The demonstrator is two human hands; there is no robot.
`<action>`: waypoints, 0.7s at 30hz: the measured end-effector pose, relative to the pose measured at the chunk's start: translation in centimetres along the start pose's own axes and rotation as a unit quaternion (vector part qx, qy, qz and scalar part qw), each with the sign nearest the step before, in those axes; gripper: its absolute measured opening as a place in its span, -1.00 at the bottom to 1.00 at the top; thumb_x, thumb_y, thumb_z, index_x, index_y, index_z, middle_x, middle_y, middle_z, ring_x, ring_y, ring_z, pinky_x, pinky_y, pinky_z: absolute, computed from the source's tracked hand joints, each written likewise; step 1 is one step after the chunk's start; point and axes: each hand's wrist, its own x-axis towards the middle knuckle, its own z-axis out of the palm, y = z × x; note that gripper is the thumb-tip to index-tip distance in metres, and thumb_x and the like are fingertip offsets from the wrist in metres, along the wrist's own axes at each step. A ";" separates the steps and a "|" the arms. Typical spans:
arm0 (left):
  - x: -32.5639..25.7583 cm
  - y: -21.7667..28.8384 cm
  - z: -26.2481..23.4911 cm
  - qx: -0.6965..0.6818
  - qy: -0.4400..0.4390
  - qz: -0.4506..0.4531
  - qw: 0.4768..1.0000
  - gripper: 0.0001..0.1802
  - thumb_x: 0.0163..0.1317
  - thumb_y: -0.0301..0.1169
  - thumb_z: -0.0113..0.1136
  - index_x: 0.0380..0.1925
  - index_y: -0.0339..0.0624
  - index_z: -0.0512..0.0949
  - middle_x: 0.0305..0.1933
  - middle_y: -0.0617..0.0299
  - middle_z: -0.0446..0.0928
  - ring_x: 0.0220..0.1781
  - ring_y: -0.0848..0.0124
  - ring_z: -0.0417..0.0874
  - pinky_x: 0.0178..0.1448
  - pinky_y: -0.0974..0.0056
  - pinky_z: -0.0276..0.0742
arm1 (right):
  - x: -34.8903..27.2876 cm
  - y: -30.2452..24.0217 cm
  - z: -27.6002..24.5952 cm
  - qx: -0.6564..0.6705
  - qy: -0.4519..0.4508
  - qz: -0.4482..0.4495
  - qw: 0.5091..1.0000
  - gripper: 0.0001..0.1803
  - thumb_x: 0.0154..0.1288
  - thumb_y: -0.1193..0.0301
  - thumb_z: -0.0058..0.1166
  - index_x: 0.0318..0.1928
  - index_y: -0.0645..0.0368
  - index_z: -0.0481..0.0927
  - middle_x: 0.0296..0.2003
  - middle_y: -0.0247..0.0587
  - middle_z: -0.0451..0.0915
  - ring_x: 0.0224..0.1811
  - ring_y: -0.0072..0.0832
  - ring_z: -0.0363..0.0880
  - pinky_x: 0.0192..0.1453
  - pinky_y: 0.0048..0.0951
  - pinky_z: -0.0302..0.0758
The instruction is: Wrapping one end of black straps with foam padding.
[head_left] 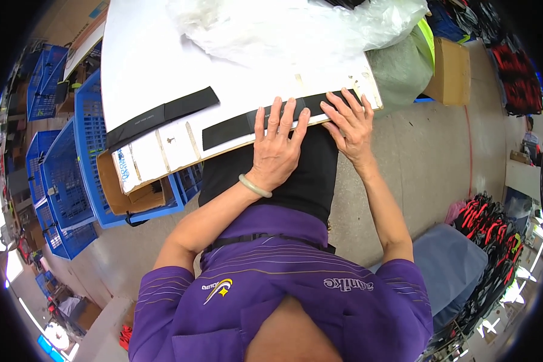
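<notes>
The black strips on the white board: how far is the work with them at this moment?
One black strip already lies flat and alone on the white board, farther from the person. A second black strip is in hand: the left hand and right hand both press flat on it near the board's front edge. Whether more strips wait cannot be told; the clear plastic bag shows none plainly.

Boxes and bags around my white surface point(151, 54)

An open brown cardboard box point(123, 187) sits under the near-left corner of the surface, its white flap printed in blue, beside blue plastic crates. A crumpled clear plastic bag point(295, 27) lies at the far edge. To my right, a closed brown cardboard carton point(451, 71) stands on the floor next to a grey-green sack point(401, 69).
</notes>
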 end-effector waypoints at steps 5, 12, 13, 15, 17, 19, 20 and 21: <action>-0.1 -0.1 -0.3 -0.005 -0.010 -0.020 1.000 -0.21 0.02 -0.46 0.29 0.34 -0.18 0.31 0.45 -0.03 0.21 0.52 0.01 0.15 0.52 -0.15 -0.07 | 0.3 -0.4 0.0 0.001 0.005 0.006 1.000 -0.54 0.16 0.27 0.30 0.12 -0.26 0.64 0.23 -0.61 0.52 0.39 -0.47 0.32 0.55 -0.12 -0.03; 0.1 0.1 -0.2 0.008 -0.016 -0.007 1.000 -0.19 0.00 -0.48 0.30 0.34 -0.21 0.29 0.46 -0.02 0.20 0.53 0.02 0.13 0.52 -0.15 -0.07 | 0.1 -0.4 -0.2 0.001 0.004 0.017 1.000 -0.53 0.14 0.27 0.32 0.12 -0.29 0.64 0.23 -0.64 0.52 0.41 -0.47 0.30 0.55 -0.13 -0.01; 0.1 0.0 -0.2 0.009 -0.016 -0.008 1.000 -0.19 0.00 -0.48 0.30 0.34 -0.21 0.29 0.46 -0.02 0.20 0.53 0.02 0.13 0.52 -0.15 -0.07 | 0.1 -0.3 -0.1 0.001 0.003 0.016 1.000 -0.53 0.14 0.27 0.31 0.12 -0.29 0.63 0.24 -0.64 0.52 0.41 -0.47 0.29 0.55 -0.13 -0.02; 0.0 -0.1 -0.3 0.019 -0.017 -0.007 1.000 -0.21 0.02 -0.47 0.28 0.34 -0.21 0.29 0.45 -0.02 0.21 0.53 0.03 0.14 0.52 -0.14 -0.06 | 0.2 -0.3 0.0 0.003 0.002 0.012 1.000 -0.53 0.14 0.27 0.31 0.12 -0.29 0.63 0.24 -0.64 0.51 0.41 -0.47 0.29 0.56 -0.12 -0.02; -0.1 -0.2 -0.2 0.025 -0.016 -0.010 1.000 -0.22 0.03 -0.47 0.27 0.34 -0.21 0.29 0.45 -0.02 0.21 0.53 0.03 0.15 0.52 -0.14 -0.05 | 0.3 -0.4 0.2 0.008 0.003 0.005 1.000 -0.52 0.14 0.28 0.31 0.13 -0.24 0.63 0.24 -0.59 0.52 0.41 -0.45 0.30 0.54 -0.10 -0.02; -0.2 -0.3 -0.4 0.030 -0.010 -0.012 0.999 -0.30 0.11 -0.46 0.20 0.32 -0.22 0.33 0.42 -0.02 0.26 0.50 0.03 0.20 0.51 -0.13 -0.02 | 0.6 -0.6 -0.2 0.014 -0.011 0.007 1.000 -0.52 0.14 0.28 0.32 0.13 -0.21 0.64 0.23 -0.55 0.52 0.40 -0.43 0.31 0.52 -0.09 -0.02; -0.1 -0.2 -0.4 0.039 -0.002 -0.008 0.999 -0.35 0.14 -0.45 0.16 0.30 -0.22 0.35 0.41 -0.02 0.28 0.49 0.03 0.22 0.50 -0.13 0.00 | 0.9 -0.8 -0.6 0.017 -0.024 0.012 1.000 -0.52 0.13 0.29 0.32 0.12 -0.17 0.64 0.23 -0.52 0.53 0.39 -0.42 0.32 0.51 -0.07 -0.01; 0.0 -0.1 -0.3 0.046 0.005 -0.002 0.999 -0.39 0.17 -0.45 0.13 0.29 -0.23 0.37 0.40 -0.02 0.30 0.48 0.04 0.25 0.50 -0.13 0.02 | 1.2 -1.2 -1.5 0.041 -0.037 0.037 0.998 -0.55 0.12 0.31 0.33 0.08 -0.10 0.67 0.19 -0.43 0.56 0.37 -0.33 0.34 0.48 -0.04 -0.01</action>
